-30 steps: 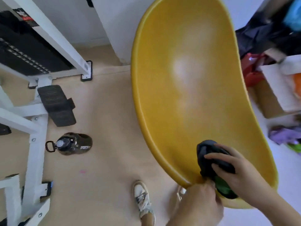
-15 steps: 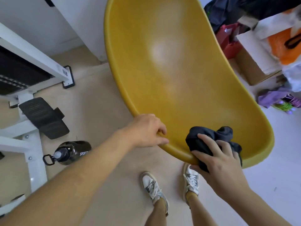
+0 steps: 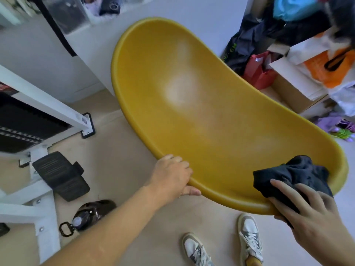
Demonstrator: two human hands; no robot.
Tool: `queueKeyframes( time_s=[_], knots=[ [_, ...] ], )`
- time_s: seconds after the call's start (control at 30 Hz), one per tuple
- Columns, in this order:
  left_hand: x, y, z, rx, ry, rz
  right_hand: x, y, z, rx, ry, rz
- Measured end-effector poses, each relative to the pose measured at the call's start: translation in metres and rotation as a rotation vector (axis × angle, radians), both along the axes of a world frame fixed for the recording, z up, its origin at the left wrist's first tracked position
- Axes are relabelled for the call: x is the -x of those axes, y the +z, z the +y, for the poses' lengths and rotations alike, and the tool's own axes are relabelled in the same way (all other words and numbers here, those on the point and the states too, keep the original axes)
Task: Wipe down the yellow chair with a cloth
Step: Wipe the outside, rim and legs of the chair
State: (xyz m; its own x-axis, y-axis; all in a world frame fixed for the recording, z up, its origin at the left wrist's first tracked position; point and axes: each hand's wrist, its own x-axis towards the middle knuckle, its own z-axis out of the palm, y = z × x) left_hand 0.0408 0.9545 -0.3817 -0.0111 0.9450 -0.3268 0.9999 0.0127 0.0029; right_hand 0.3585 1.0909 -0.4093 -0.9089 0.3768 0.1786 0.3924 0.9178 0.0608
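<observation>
The chair (image 3: 201,112) is mustard yellow with a pale sheen; the cloth (image 3: 288,173) is dark navy, nearly black; the floor (image 3: 115,160) is beige; the frame (image 3: 44,104) white; the pedal (image 3: 59,175) black and ribbed; the shoes (image 3: 249,235) white with grey panels; the bag (image 3: 257,72) red.

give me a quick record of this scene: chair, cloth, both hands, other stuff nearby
chair: yellow, hollow side facing the camera
cloth: dark, bunched on the chair's near right rim
left hand: grips the chair's near left rim
right hand: holds the cloth on the rim
nearby: bottle lying at left, shoes below the chair
</observation>
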Motion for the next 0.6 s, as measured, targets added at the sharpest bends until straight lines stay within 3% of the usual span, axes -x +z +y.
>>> queueKeyframes(
  time_s=[0.23, 0.6],
  knots=[
    [-0.064, -0.032, 0.001, -0.413, 0.113, 0.043, 0.011, 0.006, 0.117, -0.074, 0.211, -0.062],
    [-0.035, -0.049, 0.066, -0.617, 0.394, 0.072, 0.183, 0.025, 0.252, 0.058, 0.341, -0.2]
  ],
)
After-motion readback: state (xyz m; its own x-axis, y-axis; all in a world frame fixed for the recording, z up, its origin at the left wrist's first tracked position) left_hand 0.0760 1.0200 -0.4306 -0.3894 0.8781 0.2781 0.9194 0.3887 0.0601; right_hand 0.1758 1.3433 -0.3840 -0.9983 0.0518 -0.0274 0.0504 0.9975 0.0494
